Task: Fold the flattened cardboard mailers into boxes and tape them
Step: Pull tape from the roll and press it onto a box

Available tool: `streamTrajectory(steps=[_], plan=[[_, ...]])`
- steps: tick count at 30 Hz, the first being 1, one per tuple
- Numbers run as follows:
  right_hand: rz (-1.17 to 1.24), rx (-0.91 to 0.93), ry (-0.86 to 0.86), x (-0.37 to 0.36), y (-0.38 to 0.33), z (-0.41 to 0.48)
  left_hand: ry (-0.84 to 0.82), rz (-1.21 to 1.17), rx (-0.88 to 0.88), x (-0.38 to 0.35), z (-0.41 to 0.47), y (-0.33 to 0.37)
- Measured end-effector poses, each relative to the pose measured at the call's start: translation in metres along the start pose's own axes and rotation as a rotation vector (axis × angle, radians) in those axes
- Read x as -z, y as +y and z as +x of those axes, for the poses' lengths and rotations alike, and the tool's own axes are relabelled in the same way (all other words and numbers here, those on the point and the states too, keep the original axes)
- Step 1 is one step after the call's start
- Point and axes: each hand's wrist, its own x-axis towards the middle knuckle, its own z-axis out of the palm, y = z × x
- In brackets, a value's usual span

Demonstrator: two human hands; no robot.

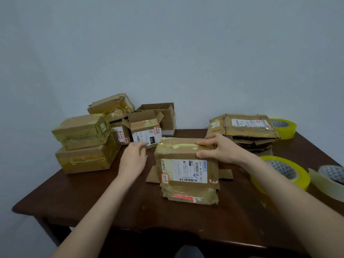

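Gripping the upper right edge of a taped cardboard box (186,170), a person's right hand (221,149) lays its fingers over the top and presses its thumb against the labelled front face. The left hand (133,159), blurred, is just left of the box with fingers loosely extended and nothing in it. The box stands near the middle of a dark wooden table (93,198), its white shipping label (184,170) facing the camera, a strip of yellowish tape along its top and loose flaps jutting out at both lower sides. Behind the right hand lies a stack of flattened mailers (243,131). On the left side of the table, sealed boxes (83,144) wrapped in yellowish tape are piled up, with open-topped boxes (147,127) near them toward the wall. Three tape rolls lie on the right side of the table: a yellow roll (283,127) behind the flattened stack, a second yellow roll (281,172) beside the right forearm, and a paler roll (329,181) at the frame's edge.
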Motion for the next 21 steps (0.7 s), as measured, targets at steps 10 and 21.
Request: streamTrajectory(steps=[10,21], plan=[[-0.395,0.003,0.054,-0.003,-0.003,-0.024,-0.342,0.449,-0.524,-0.037,0.0,0.066],[-0.487,-0.023,0.034,-0.012,-0.011,-0.027,-0.419,0.552,-0.526,-0.036,0.003,0.082]])
